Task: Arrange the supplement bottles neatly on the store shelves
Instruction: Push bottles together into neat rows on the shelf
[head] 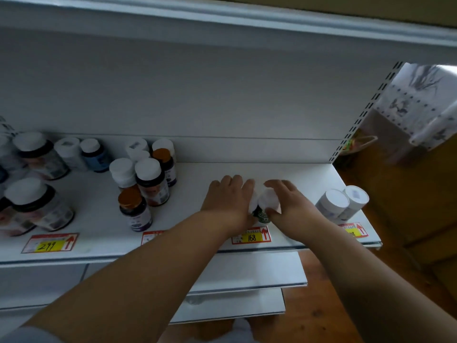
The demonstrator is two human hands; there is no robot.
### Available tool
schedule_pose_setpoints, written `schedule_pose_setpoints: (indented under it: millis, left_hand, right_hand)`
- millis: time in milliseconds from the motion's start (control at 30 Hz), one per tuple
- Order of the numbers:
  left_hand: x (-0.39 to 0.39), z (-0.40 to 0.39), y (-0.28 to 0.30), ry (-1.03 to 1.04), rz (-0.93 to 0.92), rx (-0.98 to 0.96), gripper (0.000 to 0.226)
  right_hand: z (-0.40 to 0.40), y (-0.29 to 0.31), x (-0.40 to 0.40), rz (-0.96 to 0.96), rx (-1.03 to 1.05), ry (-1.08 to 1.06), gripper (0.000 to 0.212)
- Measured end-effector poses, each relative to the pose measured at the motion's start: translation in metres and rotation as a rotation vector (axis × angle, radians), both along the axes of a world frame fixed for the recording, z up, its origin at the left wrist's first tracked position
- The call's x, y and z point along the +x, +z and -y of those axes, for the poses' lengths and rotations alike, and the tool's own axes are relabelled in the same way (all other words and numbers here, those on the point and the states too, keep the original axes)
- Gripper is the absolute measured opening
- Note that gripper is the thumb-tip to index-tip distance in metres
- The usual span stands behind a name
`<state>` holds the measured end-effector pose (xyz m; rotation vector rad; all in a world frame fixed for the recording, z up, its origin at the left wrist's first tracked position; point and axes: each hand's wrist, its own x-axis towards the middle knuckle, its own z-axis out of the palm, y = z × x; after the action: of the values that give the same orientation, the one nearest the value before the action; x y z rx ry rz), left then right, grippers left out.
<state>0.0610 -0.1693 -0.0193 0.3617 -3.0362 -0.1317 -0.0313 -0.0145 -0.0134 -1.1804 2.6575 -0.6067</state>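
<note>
- A white metal store shelf (197,169) carries red-and-yellow price tags (251,235) along its front edge; a wooden floor (321,305) shows below at the right.
- Dark supplement bottles with white and orange caps (148,184) stand clustered at the left; two white tubs (342,203) stand at the right end.
- The left hand (228,196) and right hand (290,201) both curl round a small green bottle with a white cap (264,206), standing mid-shelf near the front edge.

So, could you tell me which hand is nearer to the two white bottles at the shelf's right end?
Right. The right hand sits just left of the two white bottles, gripping a green-labelled bottle; the left hand is farther left, beyond it.
</note>
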Motion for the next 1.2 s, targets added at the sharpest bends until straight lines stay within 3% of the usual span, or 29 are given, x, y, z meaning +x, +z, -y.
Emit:
schedule_pose_setpoints:
  millis: [67, 200, 300, 400, 500, 700, 833, 900, 1067, 1200]
  left_hand:
    - [0.015, 0.005, 0.011, -0.003, -0.123, 0.031, 0.077]
    - [0.075, 0.027, 0.022, 0.054, -0.403, 0.104, 0.055]
    - [0.127, 0.05, 0.019, 0.188, -0.484, 0.157, 0.039]
    - [0.168, 0.072, 0.017, 0.265, -0.461, 0.161, 0.031]
    - [0.194, 0.089, 0.02, 0.311, -0.439, 0.154, 0.029]
    - [0.208, 0.106, 0.024, 0.326, -0.395, 0.142, 0.032]
    - [0.201, 0.113, 0.034, 0.307, -0.419, 0.19, 0.028]
    - [0.2, 0.121, 0.037, 0.337, -0.447, 0.204, 0.027]
    - [0.192, 0.128, 0.04, 0.397, -0.5, 0.452, 0.052]
    - [0.176, 0.116, 0.057, 0.29, -0.498, 0.879, 0.048]
  right_hand:
    - [0.004, 0.004, 0.013, -0.067, -0.12, -0.035, 0.051]
    - [0.04, 0.017, 0.049, -0.16, -0.383, -0.012, 0.03]
    - [0.084, 0.023, 0.08, -0.169, -0.492, 0.08, 0.022]
    - [0.128, 0.023, 0.102, -0.13, -0.453, 0.185, 0.022]
    - [0.167, 0.025, 0.108, -0.044, -0.319, 0.236, 0.037]
    - [0.235, 0.023, 0.107, -0.079, -0.155, 0.199, 0.055]
    - [0.249, 0.02, 0.107, -0.141, -0.12, 0.128, 0.054]
    - [0.241, 0.025, 0.104, -0.122, -0.2, 0.085, 0.045]
    - [0.198, 0.07, 0.096, 0.006, -0.603, -0.036, 0.027]
    - [0.181, 0.11, 0.103, 0.042, -0.695, -0.041, 0.028]
